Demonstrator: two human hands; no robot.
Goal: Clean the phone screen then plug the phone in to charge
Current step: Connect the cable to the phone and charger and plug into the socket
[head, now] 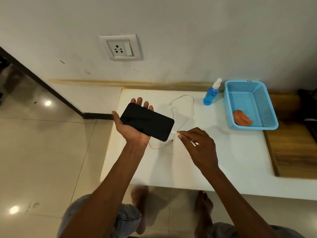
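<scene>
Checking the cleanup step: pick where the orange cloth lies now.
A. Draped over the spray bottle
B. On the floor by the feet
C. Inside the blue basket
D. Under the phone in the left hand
C: the orange cloth lies on the floor of the blue basket, at its near corner, apart from the phone and the spray bottle.

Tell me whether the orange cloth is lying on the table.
No, the orange cloth sits inside the blue basket, not on the table.
</scene>
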